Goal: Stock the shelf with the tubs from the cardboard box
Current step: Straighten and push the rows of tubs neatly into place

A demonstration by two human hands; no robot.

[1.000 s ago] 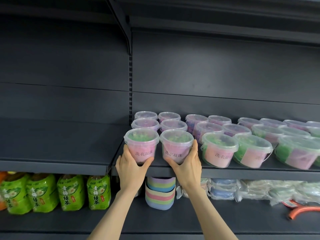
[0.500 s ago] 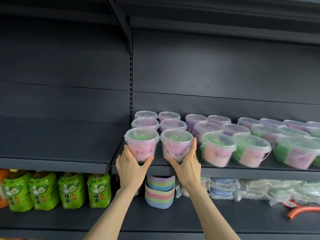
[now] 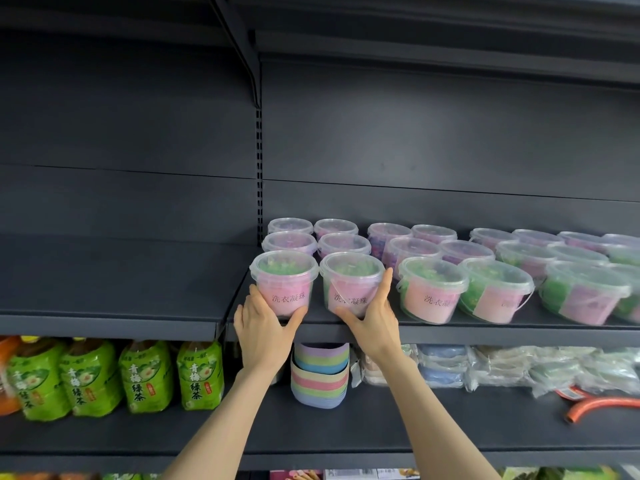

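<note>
Cupped left tub (image 3: 284,287) in left hand (image 3: 265,332), right tub (image 3: 351,285) in right hand (image 3: 375,325): both clear, lidded, pink-labelled, green-topped, upright at shelf (image 3: 485,332) front. Saw more tubs (image 3: 433,289) ranked behind and right of hands.

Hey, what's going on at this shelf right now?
A person is stocking the shelf with clear lidded tubs. The left hand grips the leftmost front tub and the right hand grips the second front tub; both tubs appear to sit at the shelf's front edge. More tubs fill the rows behind and to the right. Green tea bottles and stacked pastel bowls are on the lower shelf. The cardboard box is not in view.
</note>
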